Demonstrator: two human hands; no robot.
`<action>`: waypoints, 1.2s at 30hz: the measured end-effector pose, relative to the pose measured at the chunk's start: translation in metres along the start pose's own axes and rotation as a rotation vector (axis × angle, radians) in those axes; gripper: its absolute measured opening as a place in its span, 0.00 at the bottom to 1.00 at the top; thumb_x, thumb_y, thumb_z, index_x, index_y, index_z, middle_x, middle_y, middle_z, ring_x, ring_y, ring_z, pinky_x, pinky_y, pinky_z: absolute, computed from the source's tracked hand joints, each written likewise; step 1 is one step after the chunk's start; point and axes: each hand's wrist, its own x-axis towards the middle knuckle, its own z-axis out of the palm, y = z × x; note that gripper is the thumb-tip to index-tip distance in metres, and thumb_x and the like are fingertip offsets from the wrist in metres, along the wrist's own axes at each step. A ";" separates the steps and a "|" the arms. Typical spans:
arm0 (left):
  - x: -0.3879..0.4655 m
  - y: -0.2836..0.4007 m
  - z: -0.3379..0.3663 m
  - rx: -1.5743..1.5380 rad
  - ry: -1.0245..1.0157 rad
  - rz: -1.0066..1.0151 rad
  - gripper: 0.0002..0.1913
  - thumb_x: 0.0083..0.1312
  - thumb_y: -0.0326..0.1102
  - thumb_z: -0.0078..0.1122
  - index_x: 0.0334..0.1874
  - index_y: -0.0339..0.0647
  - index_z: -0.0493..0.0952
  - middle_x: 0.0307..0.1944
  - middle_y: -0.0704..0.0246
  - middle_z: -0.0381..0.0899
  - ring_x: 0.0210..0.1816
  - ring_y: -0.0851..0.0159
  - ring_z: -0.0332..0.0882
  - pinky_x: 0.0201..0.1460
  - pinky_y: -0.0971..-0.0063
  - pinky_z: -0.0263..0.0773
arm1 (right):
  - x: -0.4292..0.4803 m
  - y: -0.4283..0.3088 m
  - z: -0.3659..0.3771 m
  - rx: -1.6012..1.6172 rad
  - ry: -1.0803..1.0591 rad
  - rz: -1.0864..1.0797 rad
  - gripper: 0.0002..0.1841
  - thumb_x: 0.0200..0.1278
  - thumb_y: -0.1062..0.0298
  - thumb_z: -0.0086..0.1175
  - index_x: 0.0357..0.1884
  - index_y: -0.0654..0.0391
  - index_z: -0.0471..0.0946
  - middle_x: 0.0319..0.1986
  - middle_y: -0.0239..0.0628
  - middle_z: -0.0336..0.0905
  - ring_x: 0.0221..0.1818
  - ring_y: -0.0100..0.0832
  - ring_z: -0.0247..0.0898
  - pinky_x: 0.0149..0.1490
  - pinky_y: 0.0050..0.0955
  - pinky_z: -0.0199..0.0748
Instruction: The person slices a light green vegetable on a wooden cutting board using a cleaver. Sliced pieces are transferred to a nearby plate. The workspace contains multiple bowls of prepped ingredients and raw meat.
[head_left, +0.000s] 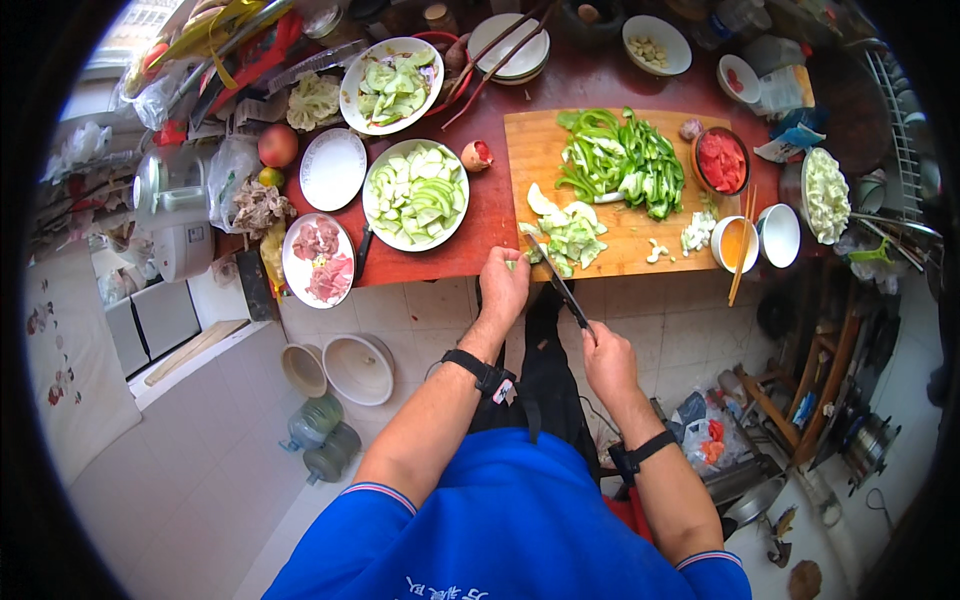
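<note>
My right hand (611, 361) grips the handle of a kitchen knife (556, 277), its blade slanting up to the left over the front edge of the wooden cutting board (637, 253). My left hand (504, 286) is at the board's front left corner, fingers pinched on a small piece of green vegetable (513, 265) beside the blade. Sliced pale green vegetable (574, 238) lies heaped just beyond the knife. Farther back on the board sits a large pile of sliced green peppers (622, 161). Chopped garlic (697, 231) lies to the right.
Left of the board stand a bowl of sliced green vegetable (416, 195), a plate of raw meat (319, 261) and an empty plate (333, 169). A bowl of beaten egg (735, 244) with chopsticks (742, 244) across it stands at the right, near a bowl of red pieces (721, 161).
</note>
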 end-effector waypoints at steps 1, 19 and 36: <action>0.000 0.000 -0.001 0.005 -0.013 -0.030 0.11 0.73 0.38 0.70 0.45 0.39 0.80 0.38 0.50 0.89 0.44 0.44 0.89 0.51 0.53 0.81 | 0.000 0.000 0.001 0.021 0.009 -0.006 0.10 0.77 0.64 0.60 0.51 0.57 0.86 0.39 0.55 0.89 0.43 0.59 0.86 0.47 0.54 0.83; -0.002 0.010 -0.026 -0.307 -0.163 -0.272 0.08 0.78 0.38 0.66 0.48 0.41 0.80 0.40 0.67 0.88 0.39 0.71 0.82 0.40 0.72 0.76 | -0.018 -0.011 -0.019 -0.042 0.175 -0.163 0.14 0.72 0.67 0.66 0.57 0.56 0.85 0.39 0.49 0.88 0.41 0.54 0.87 0.45 0.50 0.84; 0.063 0.095 -0.118 -0.221 -0.955 0.015 0.12 0.82 0.36 0.61 0.61 0.39 0.83 0.42 0.74 0.87 0.38 0.77 0.81 0.41 0.79 0.77 | -0.053 -0.048 -0.042 -0.477 0.331 -0.220 0.22 0.56 0.68 0.72 0.55 0.54 0.83 0.31 0.41 0.80 0.35 0.48 0.84 0.42 0.47 0.83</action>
